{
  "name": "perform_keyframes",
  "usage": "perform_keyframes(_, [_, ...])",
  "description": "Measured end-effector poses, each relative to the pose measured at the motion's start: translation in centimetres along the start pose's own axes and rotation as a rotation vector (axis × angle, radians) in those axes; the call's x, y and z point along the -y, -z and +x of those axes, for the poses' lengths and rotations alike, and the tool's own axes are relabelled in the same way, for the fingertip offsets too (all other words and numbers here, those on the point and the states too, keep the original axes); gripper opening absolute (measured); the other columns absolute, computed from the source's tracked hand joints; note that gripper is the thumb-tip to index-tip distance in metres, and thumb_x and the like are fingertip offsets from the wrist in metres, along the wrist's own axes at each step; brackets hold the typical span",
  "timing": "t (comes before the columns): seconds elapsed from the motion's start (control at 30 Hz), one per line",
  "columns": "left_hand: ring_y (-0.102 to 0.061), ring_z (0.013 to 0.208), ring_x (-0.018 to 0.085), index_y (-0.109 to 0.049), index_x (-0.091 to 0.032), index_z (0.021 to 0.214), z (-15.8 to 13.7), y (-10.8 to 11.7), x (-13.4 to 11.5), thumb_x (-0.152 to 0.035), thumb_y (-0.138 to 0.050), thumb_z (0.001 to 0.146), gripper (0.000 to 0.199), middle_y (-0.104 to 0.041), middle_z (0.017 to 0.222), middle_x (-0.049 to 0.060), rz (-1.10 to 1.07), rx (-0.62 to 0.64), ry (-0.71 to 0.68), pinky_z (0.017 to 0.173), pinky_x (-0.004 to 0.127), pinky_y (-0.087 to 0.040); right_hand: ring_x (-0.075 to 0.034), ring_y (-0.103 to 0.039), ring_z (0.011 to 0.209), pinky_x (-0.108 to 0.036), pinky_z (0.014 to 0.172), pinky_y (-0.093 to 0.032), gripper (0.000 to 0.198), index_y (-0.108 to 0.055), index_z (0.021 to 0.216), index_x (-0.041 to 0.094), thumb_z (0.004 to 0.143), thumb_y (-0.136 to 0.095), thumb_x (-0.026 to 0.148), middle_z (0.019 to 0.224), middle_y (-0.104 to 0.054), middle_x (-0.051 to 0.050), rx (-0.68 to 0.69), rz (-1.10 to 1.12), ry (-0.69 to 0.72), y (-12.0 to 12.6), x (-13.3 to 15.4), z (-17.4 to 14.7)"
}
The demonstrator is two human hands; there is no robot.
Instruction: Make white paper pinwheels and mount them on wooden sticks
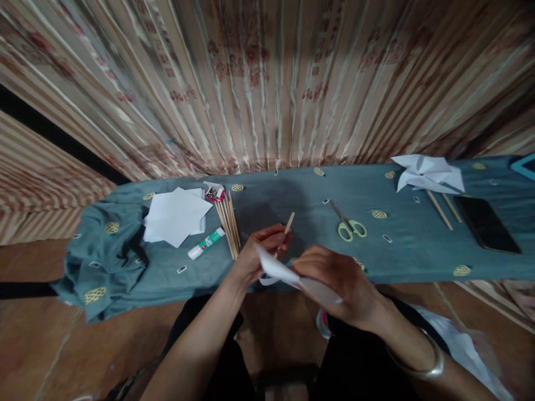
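Near the front edge of the cloth-covered table, my left hand [253, 256] is closed around a thin wooden stick [290, 221], whose upper end pokes out past the fingers. My right hand [336, 278] grips a folded white paper pinwheel [278, 268] just beside the stick. The paper hides part of the left fingers and the lower end of the stick. Whether stick and paper touch, I cannot tell. Green-handled scissors [346, 228] lie beyond my right hand. To the left are several loose wooden sticks [229, 225] and a glue stick [206, 243].
White paper squares [175, 217] are stacked at the left, beside a small red-and-white box [214, 192] of metal pieces. On the right lie white paper pinwheels [430, 174] with sticks, a dark phone [487, 224] and a blue-edged object [524, 167]. A curtain [267, 83] hangs behind the table.
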State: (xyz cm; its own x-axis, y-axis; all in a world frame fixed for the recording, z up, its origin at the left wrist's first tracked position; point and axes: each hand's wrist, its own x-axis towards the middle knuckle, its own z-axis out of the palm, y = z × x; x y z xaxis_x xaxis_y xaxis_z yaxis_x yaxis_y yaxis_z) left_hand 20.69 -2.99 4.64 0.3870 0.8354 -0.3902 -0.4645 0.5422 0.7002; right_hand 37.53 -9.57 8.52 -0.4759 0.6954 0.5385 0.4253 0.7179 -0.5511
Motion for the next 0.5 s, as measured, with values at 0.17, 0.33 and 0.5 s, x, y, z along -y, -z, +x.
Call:
perform_keyframes(0.17, [-0.052, 0.05, 0.005, -0.074, -0.014, 0.069, -1.1, -0.1, -0.5, -0.028, -0.091, 0.047, 0.031, -0.067, 0.064, 0.0, 0.029, 0.065, -0.003, 0.048, 0.018, -0.038, -0.021, -0.066, 0.089, -0.034, 0.078, -0.056, 0.019, -0.06, 0.11, 0.015, 0.092, -0.053, 0.016, 0.095, -0.074, -0.01, -0.046, -0.052, 0.12, 0.7, 1.6, 0.1])
perform_keyframes(0.33, [-0.051, 0.046, 0.008, -0.07, -0.014, 0.059, -1.9, 0.1, -0.7, -0.029, -0.089, 0.044, 0.028, -0.062, 0.054, 0.0, 0.18, 0.029, 0.002, 0.047, 0.021, -0.037, -0.022, -0.066, 0.091, -0.036, 0.079, -0.056, 0.023, -0.06, 0.112, 0.017, 0.09, -0.055, 0.012, 0.095, -0.073, -0.009, -0.117, -0.143, 0.097, 0.6, 1.0, 0.3])
perform_keyframes(0.5, [-0.059, 0.058, 0.014, -0.07, -0.016, 0.061, -2.4, 0.7, -0.5, -0.03, -0.083, 0.048, 0.022, -0.067, 0.062, 0.003, 0.218, 0.004, -0.082, 0.058, 0.026, -0.046, -0.02, -0.068, 0.087, -0.034, 0.076, -0.057, 0.027, -0.061, 0.113, 0.021, 0.089, -0.054, 0.011, 0.092, -0.074, -0.006, -0.188, -0.207, 0.08, 0.1, 1.0, 1.0])
